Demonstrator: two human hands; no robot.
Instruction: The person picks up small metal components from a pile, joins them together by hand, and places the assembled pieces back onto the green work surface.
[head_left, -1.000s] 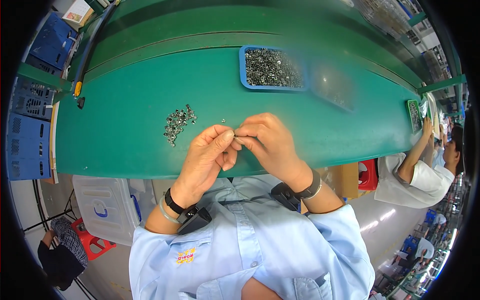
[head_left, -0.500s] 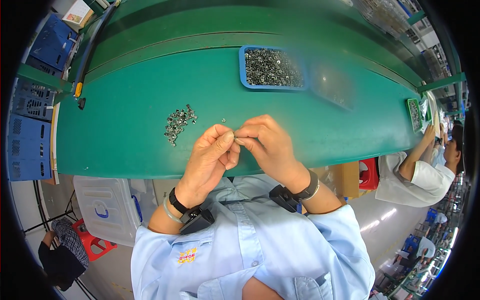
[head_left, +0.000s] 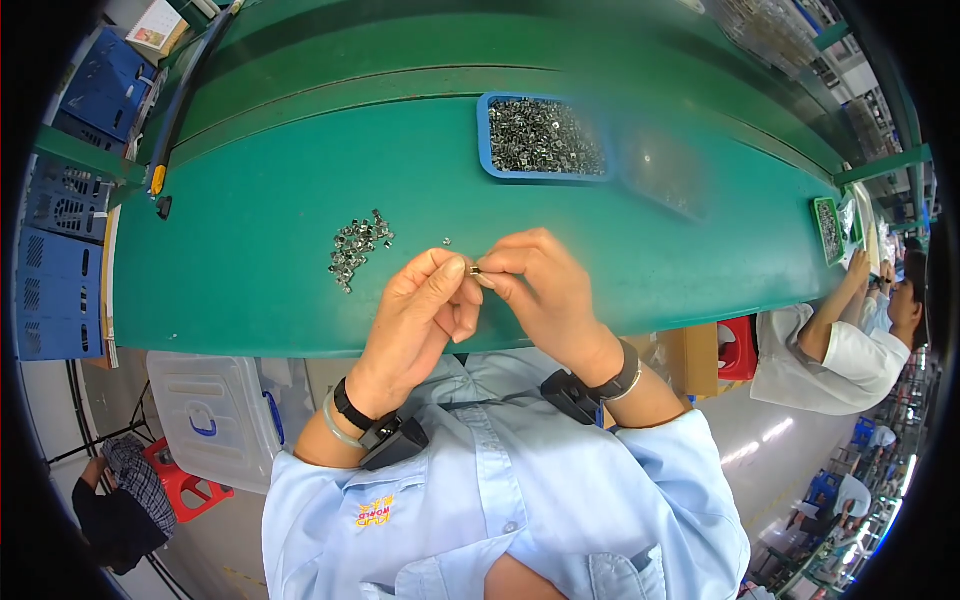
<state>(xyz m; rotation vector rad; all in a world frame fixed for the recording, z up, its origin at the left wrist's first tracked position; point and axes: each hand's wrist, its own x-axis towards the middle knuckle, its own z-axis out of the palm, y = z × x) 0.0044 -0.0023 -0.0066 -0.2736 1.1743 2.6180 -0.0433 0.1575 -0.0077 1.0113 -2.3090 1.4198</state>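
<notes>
Nearer the body than the blue tray [head_left: 545, 178], a small metal piece [head_left: 475, 270] is pinched between the fingertips of the left hand [head_left: 425, 300] and the right hand [head_left: 547, 295], held close together on either side of it. Its pointing direction and long axis cannot be told at this size. Left of the tray, a pile of metal pieces [head_left: 354, 246] is spread.

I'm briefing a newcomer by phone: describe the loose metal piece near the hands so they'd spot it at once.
On the green tabletop, find the blue tray of metal parts, then come nearer, to the left hand. Just beyond that hand is a tiny shiny piece. Unlike the pile farther left and the part pinched with the right hand, it lies alone.
</notes>
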